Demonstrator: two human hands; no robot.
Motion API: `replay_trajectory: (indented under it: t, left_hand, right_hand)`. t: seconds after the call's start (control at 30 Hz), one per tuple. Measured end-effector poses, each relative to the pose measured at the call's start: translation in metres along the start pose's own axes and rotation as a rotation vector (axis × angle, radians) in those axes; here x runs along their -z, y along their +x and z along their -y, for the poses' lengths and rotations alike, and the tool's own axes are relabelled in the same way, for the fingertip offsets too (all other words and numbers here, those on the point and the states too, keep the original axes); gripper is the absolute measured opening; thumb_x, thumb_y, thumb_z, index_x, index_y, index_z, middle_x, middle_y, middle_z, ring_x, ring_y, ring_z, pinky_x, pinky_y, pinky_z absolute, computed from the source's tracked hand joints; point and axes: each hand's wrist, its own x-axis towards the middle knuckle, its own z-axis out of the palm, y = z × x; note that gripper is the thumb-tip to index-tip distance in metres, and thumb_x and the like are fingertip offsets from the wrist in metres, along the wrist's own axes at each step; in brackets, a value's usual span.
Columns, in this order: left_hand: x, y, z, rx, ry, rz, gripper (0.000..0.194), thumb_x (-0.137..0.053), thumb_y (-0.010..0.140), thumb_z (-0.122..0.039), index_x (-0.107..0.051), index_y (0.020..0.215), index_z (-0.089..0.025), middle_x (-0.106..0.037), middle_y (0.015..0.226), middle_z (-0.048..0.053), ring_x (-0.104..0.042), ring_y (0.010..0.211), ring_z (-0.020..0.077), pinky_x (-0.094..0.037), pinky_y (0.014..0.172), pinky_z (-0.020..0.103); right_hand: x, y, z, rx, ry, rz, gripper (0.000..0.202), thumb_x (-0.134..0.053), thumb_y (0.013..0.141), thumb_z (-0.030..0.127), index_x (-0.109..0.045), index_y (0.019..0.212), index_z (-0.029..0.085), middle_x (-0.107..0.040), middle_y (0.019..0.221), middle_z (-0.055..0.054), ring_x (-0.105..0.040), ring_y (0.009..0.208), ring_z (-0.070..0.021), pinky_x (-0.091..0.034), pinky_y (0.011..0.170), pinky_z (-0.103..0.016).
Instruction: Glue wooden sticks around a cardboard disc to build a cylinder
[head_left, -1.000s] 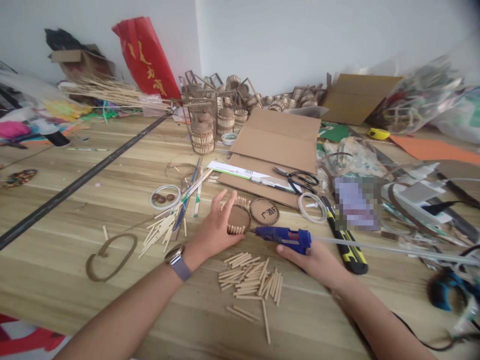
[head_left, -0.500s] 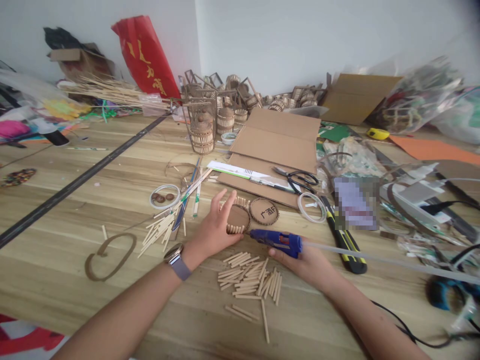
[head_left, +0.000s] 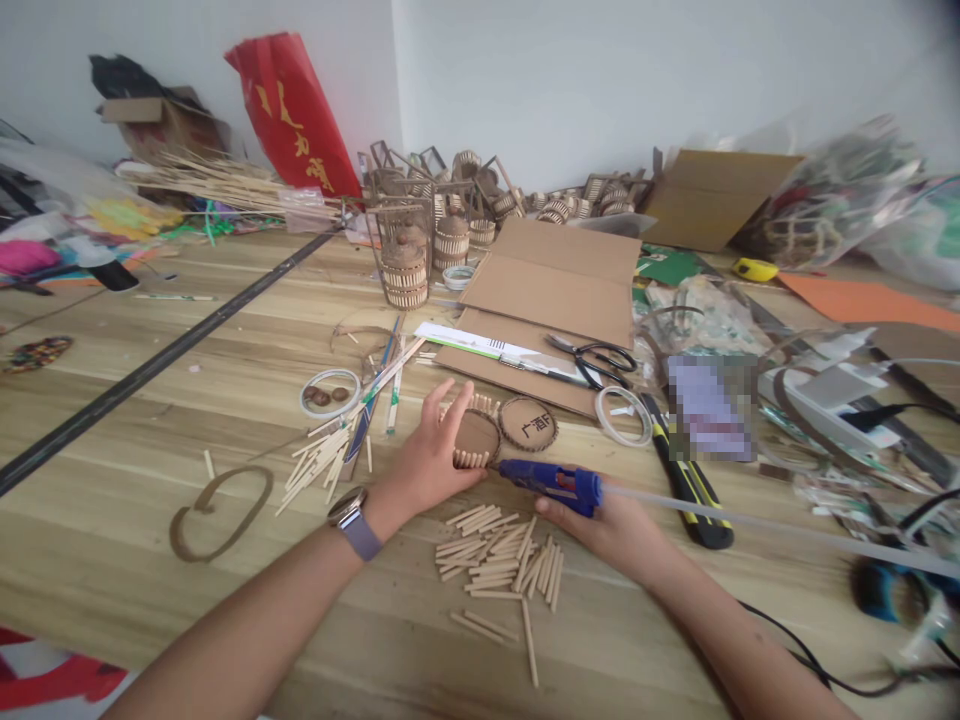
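Note:
A round cardboard disc (head_left: 477, 438) lies on the table, short wooden sticks standing along part of its rim. My left hand (head_left: 424, 455) curves around its left side, thumb by the near rim and fingers stretched toward the far rim, holding it; the exact contact is partly hidden. In my right hand (head_left: 611, 525) is a blue hot glue gun (head_left: 551, 480), its nozzle at the disc's near right edge. A long clear glue stick (head_left: 720, 510) runs out of the gun's back. Beside the first disc lies a second disc (head_left: 529, 424) with dark printed characters.
Loose short sticks (head_left: 499, 555) lie nearest me. Scissors (head_left: 596, 358), a tape ring (head_left: 624, 415) and a utility knife (head_left: 690, 480) lie to the right. Cardboard sheets (head_left: 551, 290) and small stick baskets (head_left: 405, 270) stand behind. Longer sticks (head_left: 322, 455) lie left of my hand.
The glue gun and my right hand have shifted very slightly left. My left hand and the disc stay in place.

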Motion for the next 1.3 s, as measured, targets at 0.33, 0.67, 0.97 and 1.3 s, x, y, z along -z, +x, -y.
replay_trajectory:
  t: [0.33,0.67,0.97,1.3]
  left_hand:
    - [0.002,0.000,0.000,-0.001,-0.001,0.003,0.116,-0.084,0.066,-0.020,-0.006,0.151,-0.034,-0.017,0.154,0.016,-0.028,0.142,0.0401,-0.039,0.110,0.059]
    - [0.001,0.000,0.001,0.009,0.010,0.008,0.113,-0.083,0.067,-0.022,-0.009,0.151,-0.032,-0.017,0.155,0.016,-0.028,0.143,0.0397,-0.041,0.109,0.057]
    - [0.002,0.000,-0.001,-0.001,0.009,0.013,0.117,-0.084,0.066,-0.021,-0.004,0.151,-0.034,-0.017,0.154,0.017,-0.028,0.142,0.0402,-0.044,0.106,0.057]
    - [0.003,0.000,-0.002,0.001,-0.006,0.018,0.119,-0.084,0.064,-0.019,-0.003,0.151,-0.035,-0.017,0.154,0.016,-0.035,0.138,0.0406,-0.049,0.101,0.054]
  right_hand:
    - [-0.001,0.000,-0.001,0.013,0.012,0.002,0.040,-0.057,0.084,0.051,-0.073,0.103,0.020,-0.077,0.102,-0.009,-0.071,0.091,-0.0285,-0.057,0.082,-0.040]
    - [0.000,-0.001,0.001,-0.005,0.004,-0.014,0.038,-0.058,0.083,0.050,-0.072,0.101,0.020,-0.077,0.098,-0.008,-0.072,0.087,-0.0274,-0.057,0.080,-0.038]
    - [0.005,0.002,-0.002,-0.138,0.117,-0.149,0.043,-0.059,0.078,0.058,-0.073,0.095,0.021,-0.076,0.088,-0.007,-0.069,0.081,-0.0272,-0.056,0.073,-0.039]
    - [0.039,0.007,-0.026,-0.360,0.516,-0.130,0.051,-0.066,0.071,0.067,-0.066,0.077,0.017,-0.068,0.069,-0.006,-0.060,0.059,-0.0163,-0.048,0.056,-0.029]
